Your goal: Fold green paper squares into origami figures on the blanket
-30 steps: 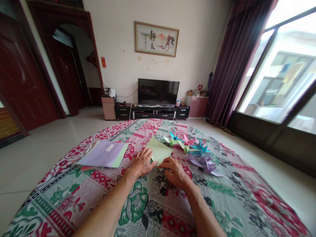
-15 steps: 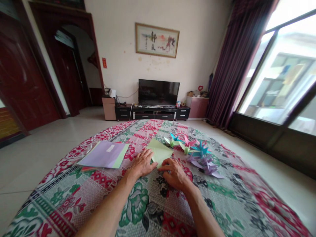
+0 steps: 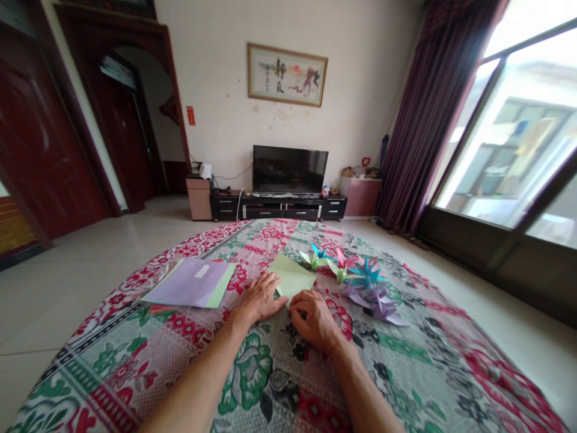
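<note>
A pale green sheet of paper [image 3: 293, 273] lies on the patterned tablecloth, one corner pointing toward me. My left hand [image 3: 262, 296] rests flat along the paper's left edge, fingers stretched out and thumb toward the near corner. At that near corner my right hand [image 3: 312, 314] is closed, its fingers curled and pinching the paper's tip. The fingertips partly hide the corner. Just right of the sheet sit several folded paper cranes, among them a green one [image 3: 341, 272], a blue one [image 3: 368, 273] and a purple one [image 3: 383, 305].
A stack of coloured paper [image 3: 189, 282], purple on top with a small white label, lies at the left in clear plastic. The round table's cloth [image 3: 252, 373] is floral. Beyond stand a television [image 3: 291, 169] and a low black cabinet [image 3: 228, 206].
My right hand has shifted slightly and its fingers have curled in more at the paper's near corner. My left hand and the sheet have stayed in place.
</note>
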Demonstrator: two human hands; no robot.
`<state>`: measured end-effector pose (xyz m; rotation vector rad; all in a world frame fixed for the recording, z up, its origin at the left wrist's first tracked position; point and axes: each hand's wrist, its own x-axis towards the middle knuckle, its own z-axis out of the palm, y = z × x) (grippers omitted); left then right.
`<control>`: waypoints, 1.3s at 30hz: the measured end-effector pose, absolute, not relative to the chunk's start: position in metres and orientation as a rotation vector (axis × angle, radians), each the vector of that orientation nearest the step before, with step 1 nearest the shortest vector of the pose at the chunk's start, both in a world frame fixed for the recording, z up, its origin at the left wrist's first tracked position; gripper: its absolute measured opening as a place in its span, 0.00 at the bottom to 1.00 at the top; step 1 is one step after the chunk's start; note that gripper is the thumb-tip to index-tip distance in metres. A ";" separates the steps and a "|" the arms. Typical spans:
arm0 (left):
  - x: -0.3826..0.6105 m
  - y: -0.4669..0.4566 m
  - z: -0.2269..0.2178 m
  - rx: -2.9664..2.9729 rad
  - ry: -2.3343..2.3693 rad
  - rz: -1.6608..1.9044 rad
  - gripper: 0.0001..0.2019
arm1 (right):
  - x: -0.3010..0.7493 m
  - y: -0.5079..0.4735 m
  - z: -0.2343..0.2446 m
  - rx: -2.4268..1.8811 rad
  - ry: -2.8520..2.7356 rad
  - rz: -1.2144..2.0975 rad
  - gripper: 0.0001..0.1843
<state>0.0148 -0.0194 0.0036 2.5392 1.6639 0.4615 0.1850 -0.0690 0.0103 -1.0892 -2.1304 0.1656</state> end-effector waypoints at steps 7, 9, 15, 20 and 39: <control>0.013 -0.015 -0.002 2.522 1.646 0.512 0.27 | 0.182 -0.072 0.012 -1.018 -2.150 0.253 0.13; 0.013 -0.014 -0.001 2.517 1.647 0.517 0.26 | 0.181 -0.072 0.014 -1.058 -2.149 0.249 0.13; 0.011 -0.011 0.007 2.561 1.588 0.479 0.26 | 0.178 -0.072 0.016 -1.125 -2.180 0.184 0.10; 0.012 -0.009 0.006 2.533 1.601 0.523 0.26 | 0.179 -0.072 0.009 -1.109 -2.195 0.160 0.10; 0.010 -0.006 0.002 2.535 1.571 0.704 0.17 | 0.176 -0.068 0.015 -1.060 -2.231 0.111 0.12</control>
